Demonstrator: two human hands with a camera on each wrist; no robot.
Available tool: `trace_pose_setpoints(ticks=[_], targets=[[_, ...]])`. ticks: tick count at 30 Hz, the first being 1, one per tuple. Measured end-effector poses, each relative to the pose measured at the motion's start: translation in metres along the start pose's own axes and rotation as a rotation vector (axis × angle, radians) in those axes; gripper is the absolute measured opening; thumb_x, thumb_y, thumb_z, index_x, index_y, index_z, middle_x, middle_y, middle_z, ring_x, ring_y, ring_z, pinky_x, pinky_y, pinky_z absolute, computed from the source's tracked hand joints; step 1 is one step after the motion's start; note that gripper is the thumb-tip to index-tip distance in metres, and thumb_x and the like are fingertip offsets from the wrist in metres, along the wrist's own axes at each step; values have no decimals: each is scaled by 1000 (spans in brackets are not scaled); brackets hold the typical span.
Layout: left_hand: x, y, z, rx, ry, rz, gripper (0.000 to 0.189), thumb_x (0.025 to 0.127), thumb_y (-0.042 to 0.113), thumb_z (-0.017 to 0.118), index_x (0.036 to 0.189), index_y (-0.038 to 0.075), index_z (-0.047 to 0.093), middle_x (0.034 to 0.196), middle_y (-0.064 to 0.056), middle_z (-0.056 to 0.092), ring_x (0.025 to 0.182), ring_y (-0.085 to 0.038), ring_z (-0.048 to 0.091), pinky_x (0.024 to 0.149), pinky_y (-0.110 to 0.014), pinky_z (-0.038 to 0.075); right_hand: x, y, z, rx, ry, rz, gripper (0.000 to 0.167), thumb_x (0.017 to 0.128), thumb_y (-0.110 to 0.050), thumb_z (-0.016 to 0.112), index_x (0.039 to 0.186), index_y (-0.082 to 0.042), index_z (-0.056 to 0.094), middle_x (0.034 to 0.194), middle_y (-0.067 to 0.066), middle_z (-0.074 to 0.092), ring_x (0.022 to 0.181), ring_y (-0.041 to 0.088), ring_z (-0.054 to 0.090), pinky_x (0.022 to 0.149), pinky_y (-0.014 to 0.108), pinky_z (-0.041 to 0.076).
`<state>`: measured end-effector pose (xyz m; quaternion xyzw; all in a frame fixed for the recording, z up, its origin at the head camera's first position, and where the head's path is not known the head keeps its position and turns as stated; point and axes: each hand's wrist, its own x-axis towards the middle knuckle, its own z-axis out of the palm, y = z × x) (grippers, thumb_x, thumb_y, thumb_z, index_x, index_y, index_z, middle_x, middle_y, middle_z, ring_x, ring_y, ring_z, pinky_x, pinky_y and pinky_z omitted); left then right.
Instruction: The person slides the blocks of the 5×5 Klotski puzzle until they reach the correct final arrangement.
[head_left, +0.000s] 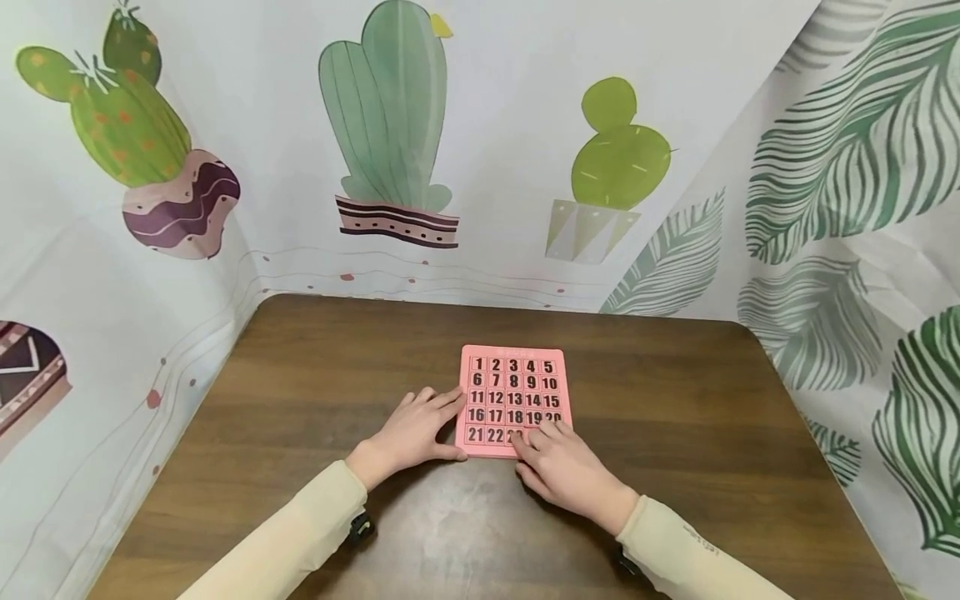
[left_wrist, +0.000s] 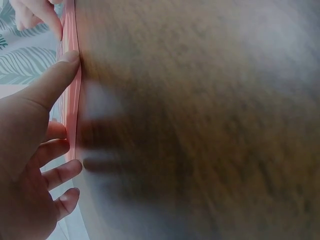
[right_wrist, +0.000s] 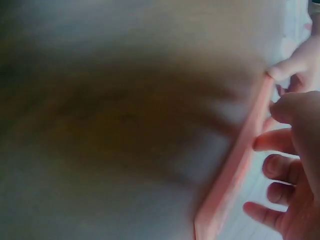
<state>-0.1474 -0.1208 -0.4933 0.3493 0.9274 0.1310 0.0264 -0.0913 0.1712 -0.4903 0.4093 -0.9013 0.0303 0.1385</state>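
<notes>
A pink number slide puzzle (head_left: 514,390) lies flat on the wooden table, its black numbers in rows from 1 at the top left. My left hand (head_left: 408,429) is at its left side, with the thumb (left_wrist: 70,57) at the near left corner and the index fingertip on the left edge. Over the lower right part is my right hand (head_left: 566,471), its index fingertip touching the bottom row beside 22. That hand hides the tiles at the bottom right. In the right wrist view, the other fingers (right_wrist: 277,167) of the right hand hang loosely bent beside the puzzle's pink edge (right_wrist: 225,185).
The brown wooden table (head_left: 337,358) stretches around the puzzle on all sides. Behind it and to both sides hangs a white cloth (head_left: 510,167) printed with cacti and leaves. Dark devices (head_left: 362,529) sit beneath the pale sleeves at both wrists.
</notes>
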Motion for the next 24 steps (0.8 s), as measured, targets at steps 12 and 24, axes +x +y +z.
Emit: trace_pose_setpoints(ticks=[12,24], targets=[[8,3,-2,-34,0,-21,94,81,57,83,154,7,52,160,-10,48,121,-31,51,92,-51,43,-58,36,-15,-25,57,129,38,89,-22,74,124,-6,77,77,-2,50,75,20,42,71,38,41],[8,5,-2,-61,-20,-13,93,83,56,81,154,5,51,160,-12,48,124,-33,51,98,-59,41,-41,15,-4,2,35,110,44,89,-25,79,126,-3,74,86,0,60,78,20,49,69,35,41]])
